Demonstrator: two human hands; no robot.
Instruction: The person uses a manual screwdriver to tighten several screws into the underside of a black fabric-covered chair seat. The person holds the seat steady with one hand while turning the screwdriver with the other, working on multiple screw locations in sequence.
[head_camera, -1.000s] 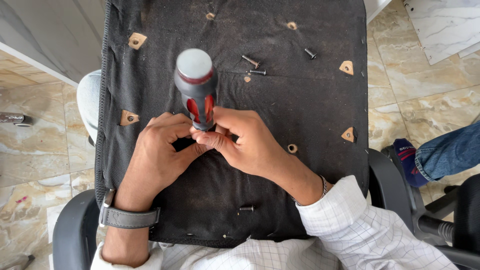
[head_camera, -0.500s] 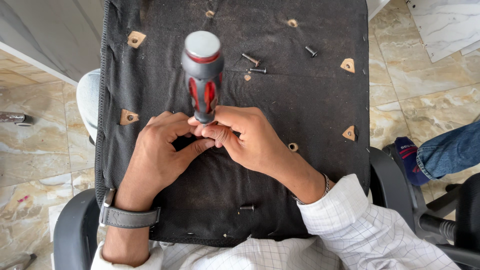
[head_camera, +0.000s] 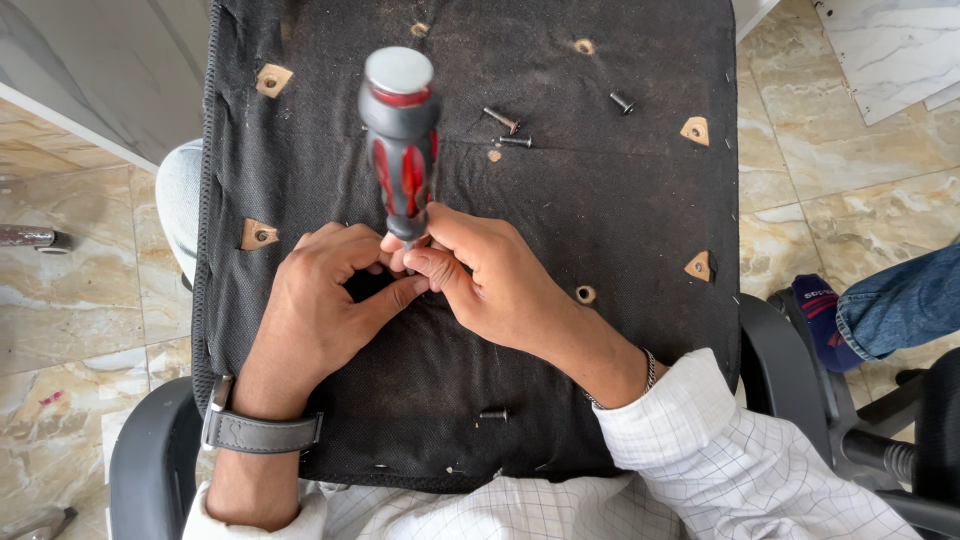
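Screwdriver (head_camera: 401, 140) with a red, black and grey handle stands nearly upright over the middle of a black fabric-covered chair underside (head_camera: 620, 220), its tip hidden between the two hands.

Going left to right: a tan mounting patch (head_camera: 259, 234) sits at the panel's left edge, and another patch (head_camera: 273, 79) lies above it. The left hand (head_camera: 320, 305), with a grey watch (head_camera: 262, 430) on its wrist, is curled narrow, its fingertips pinched at the base of the tool's shaft. The right hand (head_camera: 490, 285) closes around the lower neck of the handle, thumb and fingers meeting those of the left. Whether a screw is under the tip I cannot tell.

Right of the handle lie two loose screws (head_camera: 508, 130), a further bolt (head_camera: 622, 101) beyond them, and one more screw (head_camera: 493, 413) nearer the body. Open holes (head_camera: 585, 294) and patches (head_camera: 698, 265) mark the right side.

By my judgement the tip is being seated at a fastening point; turning would call for steady downward pressure with the shaft kept upright.
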